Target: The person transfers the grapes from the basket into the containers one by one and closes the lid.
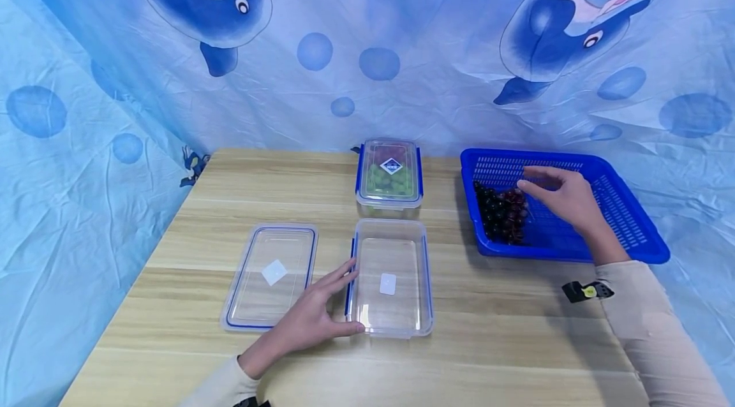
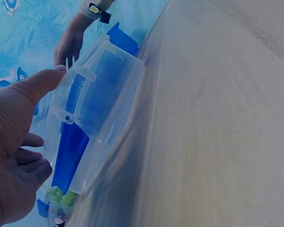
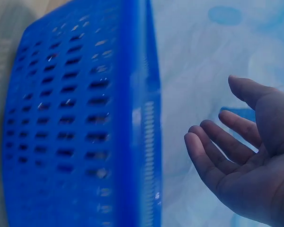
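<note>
A clear plastic food container (image 1: 387, 279) with blue side clips stands uncovered on the table, a white label inside on its floor. My left hand (image 1: 312, 314) is at its left side, thumb and fingers spread along the rim; the left wrist view shows the thumb at the container's upper edge. My right hand (image 1: 565, 196) hovers over the blue plastic basket (image 1: 574, 251), fingers extended and nothing between them. Dark grapes (image 1: 501, 214), black and reddish, lie in the basket's left part, just left of that hand. In the right wrist view the right palm (image 3: 255, 165) faces the basket, fingers loosely bent.
A clear lid (image 1: 272, 276) with a blue seal lies flat left of the uncovered container. Behind the container stands a closed box (image 1: 389, 174) with green and reddish grapes inside. A blue dolphin-print cloth (image 1: 367, 24) hangs behind the wooden table (image 1: 189, 305).
</note>
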